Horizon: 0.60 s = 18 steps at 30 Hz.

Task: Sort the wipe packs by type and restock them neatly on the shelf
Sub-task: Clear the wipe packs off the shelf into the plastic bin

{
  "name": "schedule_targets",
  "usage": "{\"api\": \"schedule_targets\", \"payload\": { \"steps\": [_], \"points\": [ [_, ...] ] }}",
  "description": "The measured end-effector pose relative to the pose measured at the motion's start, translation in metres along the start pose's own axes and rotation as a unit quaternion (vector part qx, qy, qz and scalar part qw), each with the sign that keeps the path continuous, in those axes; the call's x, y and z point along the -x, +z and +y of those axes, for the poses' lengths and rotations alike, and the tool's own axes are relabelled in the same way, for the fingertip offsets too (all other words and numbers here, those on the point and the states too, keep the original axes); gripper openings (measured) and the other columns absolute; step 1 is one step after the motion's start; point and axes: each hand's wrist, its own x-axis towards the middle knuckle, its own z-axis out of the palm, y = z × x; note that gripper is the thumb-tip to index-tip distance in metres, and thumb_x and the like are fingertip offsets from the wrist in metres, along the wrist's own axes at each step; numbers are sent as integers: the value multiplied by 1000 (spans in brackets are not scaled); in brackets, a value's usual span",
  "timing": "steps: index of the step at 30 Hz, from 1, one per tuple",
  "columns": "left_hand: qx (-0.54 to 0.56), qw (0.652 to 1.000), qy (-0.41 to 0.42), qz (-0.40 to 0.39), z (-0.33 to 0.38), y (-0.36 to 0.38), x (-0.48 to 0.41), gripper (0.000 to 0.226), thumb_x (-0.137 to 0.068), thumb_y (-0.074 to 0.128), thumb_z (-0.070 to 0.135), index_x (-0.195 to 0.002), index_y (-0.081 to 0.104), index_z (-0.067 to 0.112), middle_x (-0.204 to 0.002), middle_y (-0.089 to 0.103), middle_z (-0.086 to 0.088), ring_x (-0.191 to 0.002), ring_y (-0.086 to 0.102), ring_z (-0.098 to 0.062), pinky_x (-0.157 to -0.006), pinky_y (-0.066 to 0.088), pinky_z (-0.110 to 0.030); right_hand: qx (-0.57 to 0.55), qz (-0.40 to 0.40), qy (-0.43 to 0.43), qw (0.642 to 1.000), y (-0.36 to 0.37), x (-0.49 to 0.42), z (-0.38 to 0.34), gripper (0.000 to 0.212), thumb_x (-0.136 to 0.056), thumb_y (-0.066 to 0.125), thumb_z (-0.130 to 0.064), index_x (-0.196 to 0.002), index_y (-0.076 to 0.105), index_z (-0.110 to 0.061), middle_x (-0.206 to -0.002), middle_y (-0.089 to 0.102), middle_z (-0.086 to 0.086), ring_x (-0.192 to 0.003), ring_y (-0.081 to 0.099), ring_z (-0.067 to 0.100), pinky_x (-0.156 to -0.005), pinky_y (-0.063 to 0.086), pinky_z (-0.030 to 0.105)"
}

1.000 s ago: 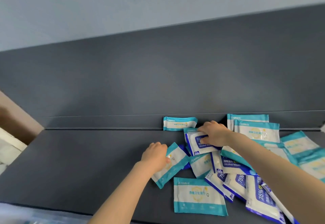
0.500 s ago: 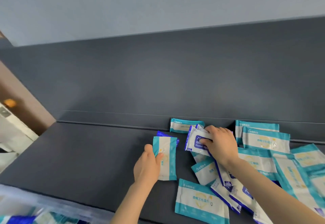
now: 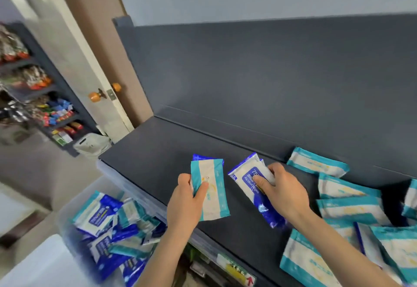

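Two packs are in hand in the head view, over the dark grey metal shelf [image 3: 153,158]. The left hand [image 3: 186,203] curls thumb and fingers round a teal-and-white foil wipe pack [image 3: 213,194]. The right hand [image 3: 285,195] pinches a blue-and-white alcohol wipe pack [image 3: 247,177], possibly two stacked; blur hides it. Both sit over the shelf's left stretch. Loose teal packs [image 3: 348,207] lie heaped at the right, and a clear plastic bin [image 3: 64,218] of mixed packs stands below left. Sorting looks midway; next, each pack needs laying flat in its own row, types apart.
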Motion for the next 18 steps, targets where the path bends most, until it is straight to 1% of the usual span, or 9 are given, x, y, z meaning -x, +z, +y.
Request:
{"api": "schedule_targets", "payload": {
  "steps": [3,5,7,10,11,13,15,16,18],
  "points": [
    [23,999,-26,12,-31,-25,2,28,-93,51,43,-103,37,21,-112,57,9,-78,59,0,-53,52,-20,-3,-34,-11,999,23,1,-32,31,-90,48,-52,-98,42,-23,-82,57,-9,-72,54,14,-58,37,31],
    [29,999,-36,29,-53,-42,2,28,-93,51,43,-103,38,21,-112,59,7,-81,60,-3,-53,52,-22,1,-51,-20,999,40,2,-53,31,-90,48,-53,-98,42,-23,-79,56,-11,-71,55,12,-56,37,29],
    [31,997,-44,50,-77,-61,1,27,-93,52,43,-103,40,21,-109,60,6,-84,61,-5,-57,55,-29,-2,-72,-23,997,57,5,-76,31,-90,49,-53,-98,43,-23,-78,56,-13,-71,55,9,-55,38,27],
    [29,995,-59,70,-116,-91,-4,25,-94,52,41,-103,40,21,-106,59,6,-84,59,-7,-53,50,-25,-9,-98,-32,995,85,10,-113,30,-90,50,-53,-100,44,-25,-81,60,-13,-75,58,10,-58,41,28],
    [27,994,-65,78,-130,-100,-7,25,-94,52,40,-103,40,21,-105,60,6,-83,60,-9,-54,50,-26,-9,-105,-37,994,94,12,-126,30,-90,50,-52,-100,44,-25,-82,60,-13,-75,58,10,-57,41,27],
    [19,992,-84,96,-161,-117,-14,25,-93,53,41,-102,41,20,-101,61,5,-84,61,-13,-59,54,-35,-12,-120,-42,992,113,15,-152,29,-90,50,-51,-100,44,-24,-82,60,-13,-73,58,8,-55,40,26],
    [30,988,-108,108,-192,-133,-21,26,-92,55,41,-101,41,21,-101,63,4,-85,64,-16,-63,56,-41,-19,-134,-39,990,134,21,-175,28,-90,51,-50,-99,44,-25,-82,61,-12,-73,59,9,-57,43,27],
    [35,986,-116,111,-207,-140,-25,26,-92,55,41,-102,41,21,-101,63,3,-85,64,-17,-62,56,-40,-23,-142,-35,989,145,24,-185,28,-90,51,-50,-99,44,-25,-82,61,-12,-74,60,10,-59,43,29],
    [29,985,-134,105,-233,-154,-33,27,-93,54,40,-105,41,19,-98,61,2,-83,63,-18,-57,49,-32,-35,-161,-25,986,169,30,-204,27,-90,51,-50,-99,44,-25,-84,61,-12,-74,60,9,-59,43,28]
  ]
}}
